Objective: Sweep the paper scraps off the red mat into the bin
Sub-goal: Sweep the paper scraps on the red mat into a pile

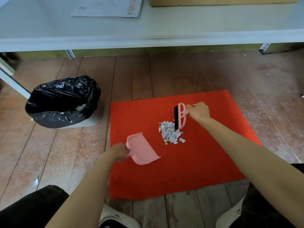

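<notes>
on the red mat (205,162) our scraps (170,132) sit piled between brush (180,116) and dustpan (141,148). right hand (199,112) fingers clenched on the brush, touching the pile's right; left hand (118,152) grips the pan, mouth facing right. bin (62,102) far left.

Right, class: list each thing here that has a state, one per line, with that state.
Bin: open, lined, some scraps inside.
Paper scraps: piled on the red mat.
Dustpan: held by left hand, empty.
Brush: held by right hand, bristles at the pile.
</notes>
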